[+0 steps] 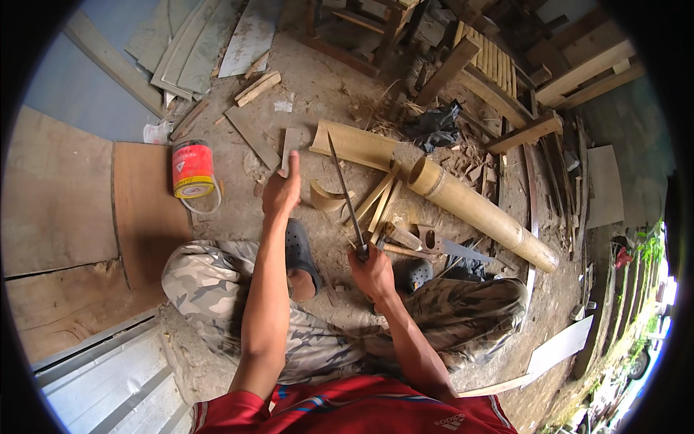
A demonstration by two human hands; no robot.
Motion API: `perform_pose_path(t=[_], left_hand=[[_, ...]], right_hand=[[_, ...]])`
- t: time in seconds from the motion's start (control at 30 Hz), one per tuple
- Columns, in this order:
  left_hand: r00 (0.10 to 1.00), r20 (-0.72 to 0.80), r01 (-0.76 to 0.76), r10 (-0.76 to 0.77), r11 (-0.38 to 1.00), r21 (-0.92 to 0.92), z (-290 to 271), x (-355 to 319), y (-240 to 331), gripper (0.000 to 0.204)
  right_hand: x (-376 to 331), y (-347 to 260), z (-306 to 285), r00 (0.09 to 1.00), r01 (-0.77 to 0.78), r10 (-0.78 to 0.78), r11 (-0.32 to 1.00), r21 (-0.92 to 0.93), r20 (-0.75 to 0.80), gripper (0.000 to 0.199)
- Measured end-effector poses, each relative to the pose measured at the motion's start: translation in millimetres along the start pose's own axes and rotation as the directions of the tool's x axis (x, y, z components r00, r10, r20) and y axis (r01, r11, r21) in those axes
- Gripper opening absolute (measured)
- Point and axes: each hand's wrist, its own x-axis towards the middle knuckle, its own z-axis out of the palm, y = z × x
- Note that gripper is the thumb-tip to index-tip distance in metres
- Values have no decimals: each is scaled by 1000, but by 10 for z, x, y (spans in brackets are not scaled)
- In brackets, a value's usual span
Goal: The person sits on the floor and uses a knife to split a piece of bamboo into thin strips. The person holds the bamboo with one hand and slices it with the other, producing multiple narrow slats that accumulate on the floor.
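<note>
Two things being held left of bamboo pole (pixel 477 210): right hand (pixel 372 273) gripping dark handle (pixel 362 252) of long blade (pixel 343 184), fully wrapped; left hand (pixel 282 192) seemingly pinching pale slat (pixel 291 139), nearly closed. Blade probably feeling stiff, so handle only. Slat likely feeling light, splintery imo, grab flat faces.

The floor (pixel 242 188) is dusty, and many small scraps (pixel 477 173) are scattered over it. On it lie a long bamboo pole (pixel 484 217), a split bamboo piece (pixel 354 147), a short curved piece (pixel 325 201) and some narrow strips (pixel 373 194). Also there are a handsaw (pixel 459 249), a grey board (pixel 253 139) and a crumpled black plastic bag (pixel 436 126).
</note>
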Motion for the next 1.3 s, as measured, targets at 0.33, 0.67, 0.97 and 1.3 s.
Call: perform_pose_path(t=[0.33, 0.67, 0.97, 1.3], left_hand=[[991, -134, -32, 6, 980, -197, -36, 49, -54, 78], [985, -150, -120, 85, 963, -242, -24, -1, -46, 65], [973, -193, -177, 123, 939, -294, -40, -45, 67, 61], [968, -194, -221, 160, 911, -349, -3, -90, -20, 55]], right_hand=[[202, 103, 177, 997, -13, 8, 997, -71, -75, 28], [371, -119, -9, 1000, 11, -13, 997, -76, -22, 34], [260, -57, 29, 997, -83, 83, 993, -80, -8, 24], [595, 168, 277, 999, 53, -53, 998, -17, -5, 40]])
